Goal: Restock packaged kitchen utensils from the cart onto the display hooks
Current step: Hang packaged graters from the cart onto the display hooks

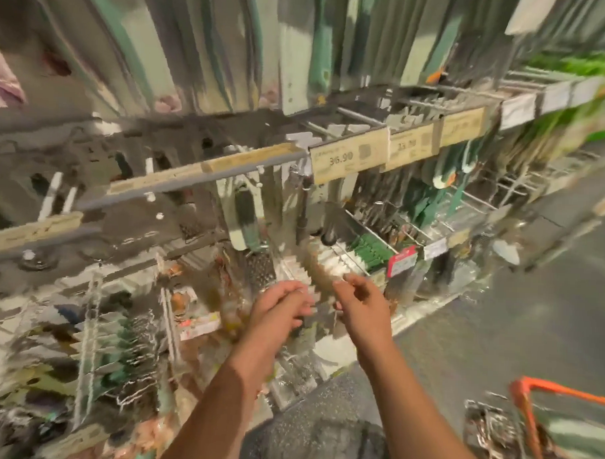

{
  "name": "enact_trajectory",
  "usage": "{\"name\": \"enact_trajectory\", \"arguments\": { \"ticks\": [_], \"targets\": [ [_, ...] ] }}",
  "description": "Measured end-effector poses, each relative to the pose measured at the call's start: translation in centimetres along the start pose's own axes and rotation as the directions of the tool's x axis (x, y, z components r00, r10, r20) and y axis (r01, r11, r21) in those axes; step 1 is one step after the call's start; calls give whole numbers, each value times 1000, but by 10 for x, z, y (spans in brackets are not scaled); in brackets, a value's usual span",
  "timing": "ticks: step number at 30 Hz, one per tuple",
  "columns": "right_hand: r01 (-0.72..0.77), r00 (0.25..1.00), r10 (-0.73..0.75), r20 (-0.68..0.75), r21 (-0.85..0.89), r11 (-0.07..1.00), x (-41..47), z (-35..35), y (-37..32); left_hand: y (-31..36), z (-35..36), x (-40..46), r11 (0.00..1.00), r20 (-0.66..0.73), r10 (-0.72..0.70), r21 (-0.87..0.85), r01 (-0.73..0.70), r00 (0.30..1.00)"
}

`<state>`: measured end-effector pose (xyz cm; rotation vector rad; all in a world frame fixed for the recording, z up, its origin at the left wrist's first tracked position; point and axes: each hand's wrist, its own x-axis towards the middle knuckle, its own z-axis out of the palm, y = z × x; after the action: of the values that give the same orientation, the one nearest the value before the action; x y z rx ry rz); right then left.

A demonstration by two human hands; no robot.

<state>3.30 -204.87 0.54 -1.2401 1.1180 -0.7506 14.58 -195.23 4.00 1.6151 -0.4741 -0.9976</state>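
We have both hands out in front of the lower row of the display, and the picture is badly smeared by motion, so much stays uncertain. Our left hand (pixel 280 309) has its fingers curled, seemingly round a blurred pale packaged utensil (pixel 322 264) rising from between the hands toward the white wire display hooks (pixel 344 256); what kind of utensil we cannot tell. Our right hand (pixel 362 301) sits just beside it, thumb and fingers drawn together, but whether it pinches the pack's edge we cannot tell. The orange-framed wire cart (pixel 528 391) with more stock waits at our right. To do this well, we judge we should steady the pack, find its hang hole, line it with a hook tip and slide it fully back.
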Motion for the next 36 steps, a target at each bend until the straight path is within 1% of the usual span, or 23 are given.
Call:
{"name": "enact_trajectory", "arguments": {
  "ticks": [2, 4, 6, 7, 9, 12, 14, 15, 17, 20, 23, 25, 27, 29, 32, 36],
  "targets": [
    [-51, 986, 60, -153, 66, 997, -12, -26, 8, 4, 32, 14, 997, 146, -21, 83, 9, 989],
    [-97, 944, 135, -300, 137, 986, -27, -53, 19, 4, 66, 19, 990, 285, -52, 138, 13, 957],
    [-125, 866, 197, -460, 184, 975, -49, -81, 33, -7, 100, 15, 978, 425, -95, 211, 3, 900],
    [-133, 815, 224, -535, 202, 970, -62, -95, 43, -17, 115, 10, 966, 486, -119, 258, -12, 866],
    [-131, 719, 258, -645, 238, 962, -88, -118, 60, -39, 139, -9, 942, 582, -157, 330, -56, 798],
    [-115, 574, 281, -769, 264, 958, -134, -154, 78, -69, 177, -52, 887, 713, -223, 431, -165, 665],
    [-116, 501, 303, -810, 284, 952, -164, -177, 85, -85, 196, -81, 858, 773, -251, 457, -237, 583],
    [-110, 476, 333, -814, 321, 941, -181, -189, 88, -94, 205, -95, 838, 795, -271, 472, -273, 543],
    [-90, 427, 375, -823, 373, 923, -213, -216, 102, -112, 223, -118, 801, 820, -305, 495, -335, 484],
    [-90, 333, 441, -834, 437, 895, -250, -254, 128, -140, 254, -145, 760, 831, -357, 524, -385, 428],
    [-118, 266, 526, -808, 515, 849, -279, -289, 159, -167, 293, -167, 718, 822, -394, 554, -421, 410],
    [-144, 231, 551, -802, 532, 834, -296, -313, 181, -183, 323, -183, 688, 828, -399, 554, -468, 394],
    [-148, 203, 591, -781, 572, 807, -308, -332, 202, -196, 351, -199, 626, 840, -393, 543, -560, 375],
    [-146, 179, 653, -736, 637, 757, -318, -345, 221, -209, 373, -210, 561, 839, -406, 541, -627, 361],
    [-146, 158, 726, -670, 711, 688, -334, -359, 246, -235, 395, -217, 486, 836, -445, 527, -697, 321],
    [-127, 154, 794, -588, 785, 606, -343, -370, 266, -257, 412, -215, 425, 785, -512, 584, -692, 348]
  ]
}}
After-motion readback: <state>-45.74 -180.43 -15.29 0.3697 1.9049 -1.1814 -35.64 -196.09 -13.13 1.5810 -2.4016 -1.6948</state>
